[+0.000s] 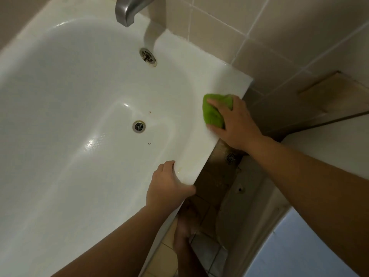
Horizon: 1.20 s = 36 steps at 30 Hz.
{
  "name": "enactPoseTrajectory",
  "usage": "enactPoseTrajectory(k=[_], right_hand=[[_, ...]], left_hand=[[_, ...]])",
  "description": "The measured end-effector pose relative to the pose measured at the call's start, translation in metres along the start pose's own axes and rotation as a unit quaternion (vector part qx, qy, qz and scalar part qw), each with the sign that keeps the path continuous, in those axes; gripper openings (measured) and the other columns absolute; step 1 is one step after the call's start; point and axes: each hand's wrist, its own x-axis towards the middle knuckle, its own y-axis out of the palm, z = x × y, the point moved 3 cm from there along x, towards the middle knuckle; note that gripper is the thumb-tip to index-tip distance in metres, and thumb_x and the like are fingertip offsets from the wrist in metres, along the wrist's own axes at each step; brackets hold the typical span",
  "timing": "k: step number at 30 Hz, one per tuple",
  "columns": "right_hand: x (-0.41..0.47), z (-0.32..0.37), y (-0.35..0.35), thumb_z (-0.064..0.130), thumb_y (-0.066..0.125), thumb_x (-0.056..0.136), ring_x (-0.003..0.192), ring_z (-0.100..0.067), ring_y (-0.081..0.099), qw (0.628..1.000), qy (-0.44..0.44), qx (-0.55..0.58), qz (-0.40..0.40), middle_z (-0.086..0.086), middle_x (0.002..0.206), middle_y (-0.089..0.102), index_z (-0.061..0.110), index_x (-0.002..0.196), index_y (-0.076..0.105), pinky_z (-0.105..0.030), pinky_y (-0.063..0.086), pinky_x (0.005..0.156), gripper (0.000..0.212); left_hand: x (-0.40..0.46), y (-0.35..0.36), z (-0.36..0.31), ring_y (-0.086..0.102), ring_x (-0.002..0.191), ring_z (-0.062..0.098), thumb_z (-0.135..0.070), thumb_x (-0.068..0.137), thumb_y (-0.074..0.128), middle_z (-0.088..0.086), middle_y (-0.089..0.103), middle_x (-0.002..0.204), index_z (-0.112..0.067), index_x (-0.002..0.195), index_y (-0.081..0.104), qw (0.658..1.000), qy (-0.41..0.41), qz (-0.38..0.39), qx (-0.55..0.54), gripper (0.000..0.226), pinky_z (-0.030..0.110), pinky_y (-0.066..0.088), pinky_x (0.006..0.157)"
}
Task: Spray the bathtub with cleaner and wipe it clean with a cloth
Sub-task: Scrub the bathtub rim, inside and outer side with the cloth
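A white bathtub (pixel 83 92) fills the left and middle of the head view, with its near rim running diagonally. My right hand (pixel 233 124) presses a bunched green cloth (pixel 214 111) onto the rim near the tub's corner, fingers curled over the cloth. My left hand (pixel 169 186) grips the rim lower down, with the thumb over the outer edge and the fingers on the inner side. A yellowish stain shows on the rim just above my left hand. No spray bottle is in view.
A metal spout (pixel 129 11) hangs over the far end, with an overflow fitting (pixel 147 56) below it and a drain (pixel 138 126) in the tub floor. Beige tiled wall (pixel 279 37) stands at right. Tiled floor (pixel 209 246) with a floor drain (pixel 231 157) lies beside the tub.
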Motion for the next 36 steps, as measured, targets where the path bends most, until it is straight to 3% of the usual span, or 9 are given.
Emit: enactPoseTrajectory(k=[2, 4, 10, 13, 18, 24, 27, 32, 36], right_hand=[[0.013, 0.01, 0.006, 0.059, 0.055, 0.095, 0.135, -0.041, 0.031, 0.996, 0.071, -0.024, -0.043, -0.02, 0.148, 0.029, 0.04, 0.157, 0.026, -0.056, 0.036, 0.113, 0.071], [0.005, 0.032, 0.015, 0.059, 0.056, 0.095, 0.134, -0.043, 0.034, 0.996, 0.068, -0.038, -0.053, -0.023, 0.146, 0.033, 0.038, 0.156, 0.03, -0.056, 0.035, 0.113, 0.069], [-0.083, 0.069, 0.049, 0.059, 0.062, 0.09, 0.14, -0.035, 0.036, 0.976, -0.203, -0.031, 0.076, -0.013, 0.147, 0.037, 0.039, 0.154, 0.04, -0.052, 0.031, 0.118, 0.071], [-0.076, 0.05, 0.037, 0.06, 0.06, 0.089, 0.141, -0.038, 0.031, 0.988, -0.134, -0.008, 0.074, -0.015, 0.151, 0.031, 0.043, 0.154, 0.036, -0.056, 0.034, 0.117, 0.071], [-0.051, 0.072, 0.045, 0.061, 0.054, 0.095, 0.138, -0.041, 0.029, 0.997, 0.046, -0.03, -0.047, -0.02, 0.149, 0.031, 0.036, 0.155, 0.034, -0.056, 0.029, 0.118, 0.068], [-0.119, 0.114, 0.078, 0.061, 0.059, 0.092, 0.139, -0.038, 0.035, 0.972, -0.228, -0.034, 0.052, -0.017, 0.148, 0.038, 0.037, 0.151, 0.043, -0.053, 0.029, 0.12, 0.066], [-0.102, 0.087, 0.061, 0.064, 0.056, 0.091, 0.141, -0.039, 0.031, 0.984, -0.171, -0.017, 0.056, -0.017, 0.152, 0.031, 0.044, 0.153, 0.035, -0.057, 0.034, 0.117, 0.067], [-0.066, 0.093, 0.06, 0.058, 0.06, 0.093, 0.134, -0.041, 0.035, 0.997, 0.031, -0.029, -0.067, -0.02, 0.146, 0.036, 0.034, 0.151, 0.042, -0.057, 0.036, 0.113, 0.065], [-0.103, 0.135, 0.086, 0.05, 0.071, 0.085, 0.127, -0.041, 0.044, 0.99, -0.132, -0.033, -0.041, -0.022, 0.135, 0.047, 0.027, 0.14, 0.057, -0.057, 0.039, 0.108, 0.062]], left_hand=[[-0.004, 0.0, 0.005, 0.054, 0.112, 0.016, -0.063, 0.055, 0.081, -0.01, 0.052, 0.121, -0.025, 0.137, 0.046, 1.0, -0.008, -0.002, -0.006, 0.097, 0.043, 0.056, 0.093], [-0.008, -0.001, 0.007, 0.053, 0.114, 0.017, -0.065, 0.055, 0.08, -0.009, 0.052, 0.123, -0.025, 0.139, 0.045, 1.0, -0.014, 0.004, -0.012, 0.1, 0.042, 0.055, 0.095], [-0.03, -0.01, 0.028, 0.052, 0.12, 0.018, -0.045, 0.06, 0.085, -0.004, 0.052, 0.132, -0.021, 0.146, 0.044, 0.999, -0.009, 0.029, -0.014, 0.098, 0.037, 0.049, 0.098], [-0.046, -0.012, 0.041, 0.048, 0.129, 0.019, -0.044, 0.062, 0.081, -0.004, 0.048, 0.139, -0.02, 0.152, 0.039, 0.999, -0.013, 0.033, 0.009, 0.102, 0.039, 0.048, 0.103], [-0.063, -0.014, 0.055, 0.048, 0.129, 0.019, -0.041, 0.065, 0.081, -0.004, 0.047, 0.139, -0.018, 0.15, 0.041, 0.999, -0.021, 0.026, 0.019, 0.097, 0.035, 0.049, 0.103], [-0.079, -0.014, 0.073, 0.048, 0.125, 0.019, -0.041, 0.06, 0.08, -0.003, 0.048, 0.135, -0.016, 0.145, 0.045, 0.999, -0.038, 0.014, 0.013, 0.095, 0.037, 0.05, 0.1], [-0.088, -0.014, 0.083, 0.047, 0.127, 0.019, -0.039, 0.061, 0.079, -0.003, 0.046, 0.137, -0.017, 0.145, 0.044, 0.999, -0.041, 0.017, 0.025, 0.093, 0.036, 0.05, 0.101], [-0.096, -0.012, 0.091, 0.048, 0.122, 0.018, -0.048, 0.061, 0.079, -0.004, 0.048, 0.134, -0.019, 0.144, 0.045, 0.998, -0.046, 0.001, 0.035, 0.094, 0.035, 0.051, 0.1], [-0.097, -0.013, 0.094, 0.047, 0.125, 0.02, -0.045, 0.06, 0.079, -0.003, 0.047, 0.133, -0.018, 0.144, 0.046, 0.999, -0.046, 0.003, 0.014, 0.094, 0.038, 0.048, 0.102]])
